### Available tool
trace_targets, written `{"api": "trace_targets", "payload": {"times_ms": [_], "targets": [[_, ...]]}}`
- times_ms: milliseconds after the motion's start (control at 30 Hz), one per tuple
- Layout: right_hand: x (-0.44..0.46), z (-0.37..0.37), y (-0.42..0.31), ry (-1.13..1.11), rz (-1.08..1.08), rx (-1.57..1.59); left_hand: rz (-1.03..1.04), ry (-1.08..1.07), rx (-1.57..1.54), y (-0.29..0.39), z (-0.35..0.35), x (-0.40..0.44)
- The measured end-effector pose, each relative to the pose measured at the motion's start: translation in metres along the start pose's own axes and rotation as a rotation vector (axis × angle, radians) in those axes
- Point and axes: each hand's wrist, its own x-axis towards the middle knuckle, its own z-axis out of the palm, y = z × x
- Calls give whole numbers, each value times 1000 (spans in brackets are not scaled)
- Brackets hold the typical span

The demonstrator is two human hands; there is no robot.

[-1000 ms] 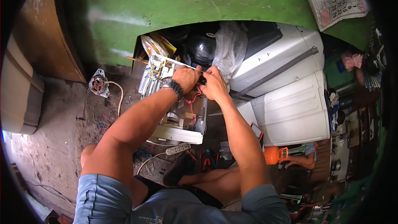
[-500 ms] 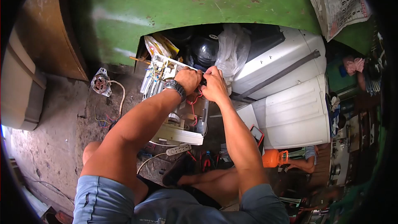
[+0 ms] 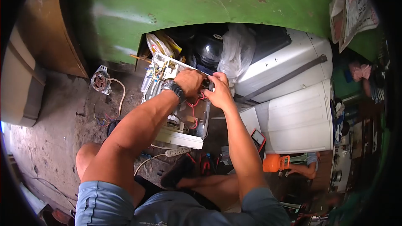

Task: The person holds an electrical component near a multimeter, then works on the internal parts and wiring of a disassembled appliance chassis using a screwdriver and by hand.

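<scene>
A white appliance housing (image 3: 180, 139) lies open on the floor before me, with coloured wires and metal parts inside. My left hand (image 3: 190, 82), below a dark wristwatch (image 3: 173, 88), bends over the housing's upper right part, its fingers curled on something too hidden to name. Close beside it, my right hand (image 3: 219, 91) has thumb and fingers pinched at a small dark part at the housing's edge. Red wires (image 3: 193, 111) run down inside the housing, just below the hands.
A motor (image 3: 101, 80) with a pale cable lies on the floor at left. A power strip (image 3: 177, 152) is below the housing. White panels (image 3: 293, 117) stand at right, near a red-edged phone (image 3: 258, 137) and an orange container (image 3: 275, 163). Another person's arm (image 3: 303, 169) shows beyond.
My right hand has shifted slightly, its fingers now a little apart from my left hand. The view has moved a little, and the calendar at the upper right hangs more folded.
</scene>
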Motion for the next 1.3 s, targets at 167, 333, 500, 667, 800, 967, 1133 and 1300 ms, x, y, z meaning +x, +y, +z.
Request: {"api": "trace_targets", "payload": {"times_ms": [167, 333, 500, 667, 800, 967, 1133, 1300], "targets": [[-3, 17, 12, 81, 46, 103, -7, -48, -25, 3, -11, -5], [-8, 11, 7, 59, 60, 76, 15, 8, 3, -1, 1, 0], [-8, 13, 3, 81, 34, 5, 33, 18, 28, -1, 4, 3], [-8, 3, -2, 39, -14, 1, -12, -92, 40, 3, -4, 2], [-11, 3, -12, 102, -85, -35, -21, -73, 2, 6, -13, -2], [2, 10, -8, 100, -199, -55, -39, -75, -46, -4, -19, -2], [8, 11, 2, 0, -149, 59, -68, -87, -78, -8, -20, -3], [10, 10, 9, -16, -121, 121, 22, 15, -100, -14, -13, -3]]}}
